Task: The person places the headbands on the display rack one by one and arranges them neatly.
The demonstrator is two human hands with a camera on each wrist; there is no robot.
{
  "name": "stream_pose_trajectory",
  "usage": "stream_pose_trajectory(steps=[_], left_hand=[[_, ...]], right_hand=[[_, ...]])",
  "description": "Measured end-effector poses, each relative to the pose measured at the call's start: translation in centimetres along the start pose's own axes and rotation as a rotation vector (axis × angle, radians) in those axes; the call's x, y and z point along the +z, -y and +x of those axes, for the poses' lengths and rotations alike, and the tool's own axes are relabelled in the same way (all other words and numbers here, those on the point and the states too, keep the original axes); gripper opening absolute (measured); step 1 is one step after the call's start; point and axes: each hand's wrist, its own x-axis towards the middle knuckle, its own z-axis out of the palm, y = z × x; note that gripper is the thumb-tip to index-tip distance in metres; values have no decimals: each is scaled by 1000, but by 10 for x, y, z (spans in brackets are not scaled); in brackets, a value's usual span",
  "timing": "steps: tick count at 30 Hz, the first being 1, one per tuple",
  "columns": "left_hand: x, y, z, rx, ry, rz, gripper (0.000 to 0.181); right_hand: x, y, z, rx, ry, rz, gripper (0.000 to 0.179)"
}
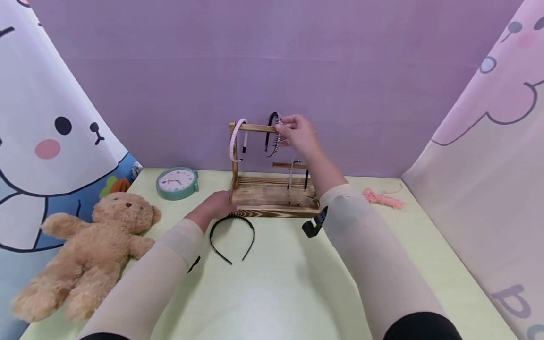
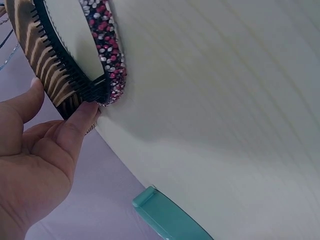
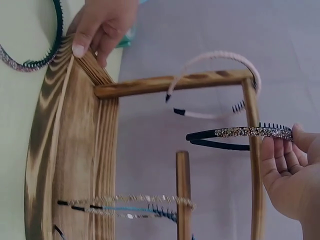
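Observation:
A wooden headband stand stands at the back of the table, with a high bar and a shorter, lower one. My left hand grips the front left corner of its base. At the high bar, my right hand pinches a black toothed headband covered in small glittery stones; the band loops over the bar. A pink headband hangs at the bar's left end. Sparkly thin headbands hang on the lower bar. Another black headband, with red and white beads, lies before the stand, beside my left fingers.
A teal round clock lies left of the stand, and a brown teddy bear lies at the table's left edge. Pink cord is bundled to the right. Behind the table hangs a purple cloth.

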Motion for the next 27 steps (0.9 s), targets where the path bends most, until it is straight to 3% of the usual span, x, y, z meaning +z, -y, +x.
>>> stream_pose_trajectory(steps=[6,11,21,27], left_hand=[[1,1,2,-8,0,13,74],[1,1,0,-8,0,35,73],[1,0,0,9,-10,36,73],[-1,-3,-2,14,-15,48,72]], right_hand=[[29,-1,3,-2,41,-56,36],[42,-6,7,20,76,-105,33],[49,-10,14,52,105,-97,34],[42,-11,10,65,154,-100,41]])
